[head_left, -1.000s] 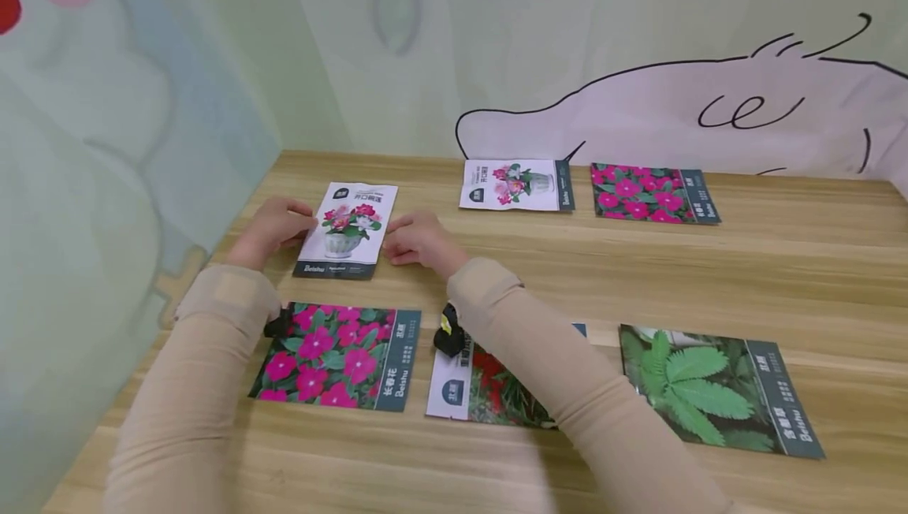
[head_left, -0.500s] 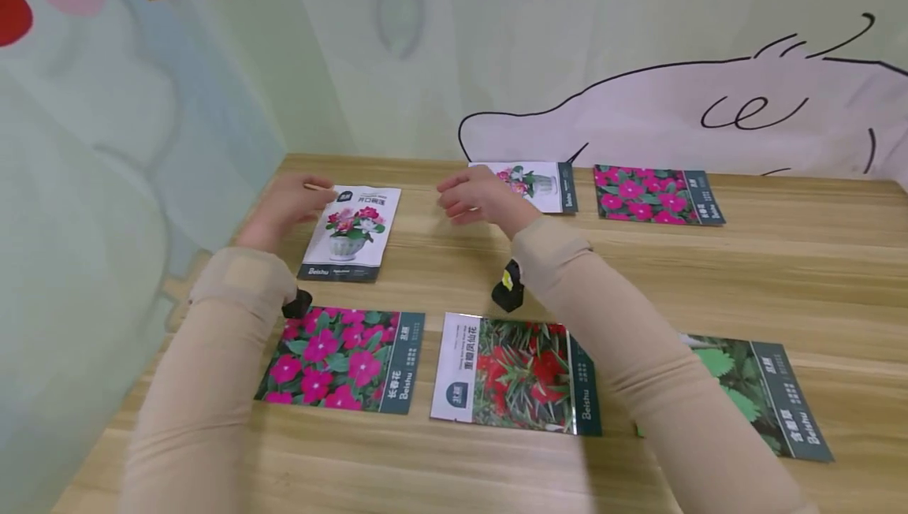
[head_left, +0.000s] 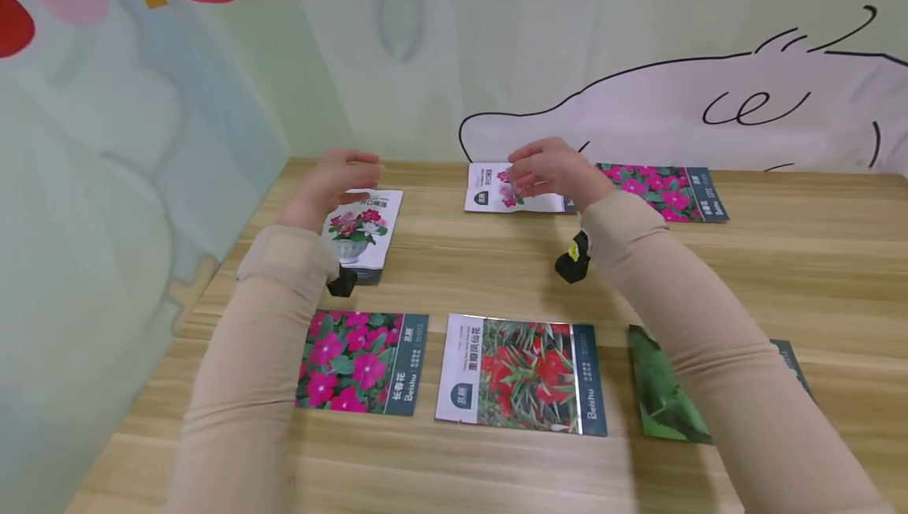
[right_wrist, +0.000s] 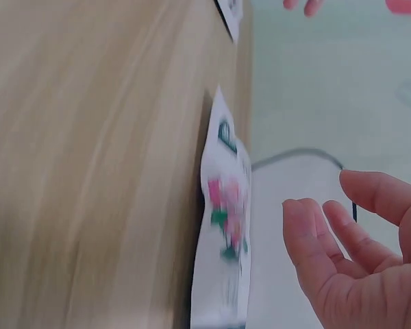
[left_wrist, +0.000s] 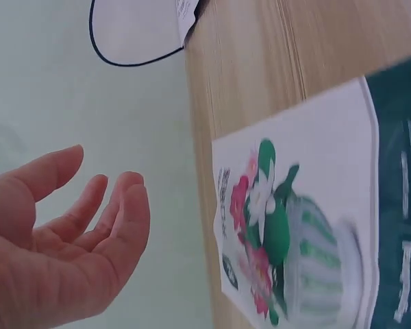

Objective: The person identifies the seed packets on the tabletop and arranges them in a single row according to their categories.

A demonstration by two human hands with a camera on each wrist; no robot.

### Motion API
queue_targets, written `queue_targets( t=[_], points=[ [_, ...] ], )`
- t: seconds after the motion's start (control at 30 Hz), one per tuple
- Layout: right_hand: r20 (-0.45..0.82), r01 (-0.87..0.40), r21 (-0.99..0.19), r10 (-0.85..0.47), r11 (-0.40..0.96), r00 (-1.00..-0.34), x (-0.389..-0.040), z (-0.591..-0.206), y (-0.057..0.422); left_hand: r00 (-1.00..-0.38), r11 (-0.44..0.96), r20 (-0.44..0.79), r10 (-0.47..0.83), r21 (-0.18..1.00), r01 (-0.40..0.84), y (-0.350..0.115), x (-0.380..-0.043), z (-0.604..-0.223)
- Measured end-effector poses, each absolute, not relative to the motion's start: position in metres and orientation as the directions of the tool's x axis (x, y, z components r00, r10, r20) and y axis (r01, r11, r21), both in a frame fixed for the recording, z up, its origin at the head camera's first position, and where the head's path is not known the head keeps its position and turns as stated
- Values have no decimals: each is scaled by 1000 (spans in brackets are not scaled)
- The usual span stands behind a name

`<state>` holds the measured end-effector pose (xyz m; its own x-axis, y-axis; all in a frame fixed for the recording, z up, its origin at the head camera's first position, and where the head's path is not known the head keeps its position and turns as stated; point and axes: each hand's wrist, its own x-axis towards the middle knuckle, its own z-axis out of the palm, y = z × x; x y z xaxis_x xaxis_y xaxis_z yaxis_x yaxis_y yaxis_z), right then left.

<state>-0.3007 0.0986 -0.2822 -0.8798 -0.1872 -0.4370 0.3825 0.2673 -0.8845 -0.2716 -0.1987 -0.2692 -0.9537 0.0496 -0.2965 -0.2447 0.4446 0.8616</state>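
Observation:
My left hand [head_left: 332, 184] is raised over the upper left of a white seed packet [head_left: 369, 240] with a potted-flower picture, fingers loosely bent and holding nothing. In the left wrist view that packet [left_wrist: 329, 151] lies flat on the table, apart from the fingers. My right hand [head_left: 556, 170] hovers at the back, overlapping a second white potted-flower seed packet [head_left: 485, 183] that lies sideways by the wall. The right wrist view shows relaxed fingers above this packet [right_wrist: 222, 274], with nothing between them. Each wrist carries a small black camera.
On the wooden table [head_left: 496, 277], a pink-flower packet [head_left: 702, 191] lies back right. A front row holds another pink-flower packet [head_left: 362, 364], a red-flower packet [head_left: 525, 372] and a green-leaf packet [head_left: 663, 388], partly under the right sleeve. Printed walls [head_left: 369, 88] border the back and left.
My right hand has left the left white packet's edge and moved right to the back packet. My left hand has let go of that packet, lifting and shifting right over it.

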Motion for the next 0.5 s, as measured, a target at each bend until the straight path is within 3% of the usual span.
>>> queue_targets(
  t=[0.33, 0.5],
  points=[
    [-372, 339, -906, -95, 252, -923, -304, -287, 152, -945, 360, -318, 75, 892, -272, -169, -270, -268],
    [-351, 327, -901, -38, 284, -935, -303, -293, 167, -936, 327, -346, 65, 893, -307, -155, -286, -282]
  ],
)
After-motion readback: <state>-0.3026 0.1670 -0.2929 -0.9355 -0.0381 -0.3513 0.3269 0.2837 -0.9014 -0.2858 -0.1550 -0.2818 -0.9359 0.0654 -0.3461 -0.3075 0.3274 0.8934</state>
